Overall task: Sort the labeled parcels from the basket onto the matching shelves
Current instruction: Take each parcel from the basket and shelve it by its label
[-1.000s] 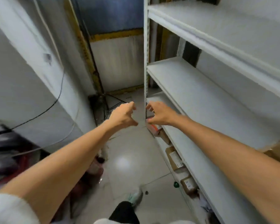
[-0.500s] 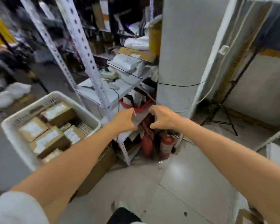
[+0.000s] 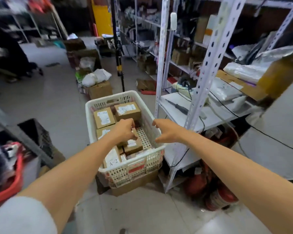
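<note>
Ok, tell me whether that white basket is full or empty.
Partly full: the white basket holds several labelled cardboard parcels, but its perforated floor shows bare along the right side.
</note>
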A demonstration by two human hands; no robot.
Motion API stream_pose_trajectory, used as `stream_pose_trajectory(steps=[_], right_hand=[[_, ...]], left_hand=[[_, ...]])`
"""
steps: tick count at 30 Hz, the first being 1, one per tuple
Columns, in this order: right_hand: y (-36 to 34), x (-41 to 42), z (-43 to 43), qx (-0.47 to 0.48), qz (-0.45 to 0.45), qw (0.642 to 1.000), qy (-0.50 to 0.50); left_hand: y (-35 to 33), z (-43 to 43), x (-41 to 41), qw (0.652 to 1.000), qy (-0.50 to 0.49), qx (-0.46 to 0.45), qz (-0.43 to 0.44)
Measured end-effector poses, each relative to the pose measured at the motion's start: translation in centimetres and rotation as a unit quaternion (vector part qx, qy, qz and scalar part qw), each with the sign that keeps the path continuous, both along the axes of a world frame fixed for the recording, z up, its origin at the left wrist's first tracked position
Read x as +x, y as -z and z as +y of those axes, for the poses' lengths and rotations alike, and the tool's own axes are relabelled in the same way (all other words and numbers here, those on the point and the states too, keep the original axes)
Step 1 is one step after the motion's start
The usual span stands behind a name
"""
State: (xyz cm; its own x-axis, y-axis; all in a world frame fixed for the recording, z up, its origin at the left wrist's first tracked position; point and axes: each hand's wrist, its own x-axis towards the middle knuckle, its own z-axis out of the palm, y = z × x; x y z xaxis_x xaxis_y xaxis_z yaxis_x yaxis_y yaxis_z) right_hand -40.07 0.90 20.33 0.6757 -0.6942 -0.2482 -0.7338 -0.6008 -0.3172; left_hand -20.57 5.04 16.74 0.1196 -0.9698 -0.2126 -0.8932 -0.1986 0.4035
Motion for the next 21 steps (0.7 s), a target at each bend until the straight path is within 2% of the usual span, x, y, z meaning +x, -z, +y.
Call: stream_pose_trajectory(steps=[6,10,14,18,21], right_hand=[[0.5,5.8,-5.2,0.003,-0.021,1.000,0.004],[3.0,8.3,-7.1,0.028,-0.001,1.000,-0.012],[5.3,11.2,-9.8,0.042,0.024,0.998,-0.032],[8.1,14.4,-12.4,0.088,0.044,0.994,-0.056],[10.2,16.8,-13.9,0.144,0.024,0.987,-0.072]], left_hand=[[1.4,-3.6,4.8,1.000,-0.016,-0.001,0.021],[4.1,-3.9,7.3,0.998,-0.033,0.045,0.016],[6.6,-5.1,10.2,0.994,-0.074,0.058,0.050],[9.2,-5.2,12.3,0.985,-0.121,0.104,0.059],[11.4,-5.1,13.8,0.976,-0.145,0.146,0.066]])
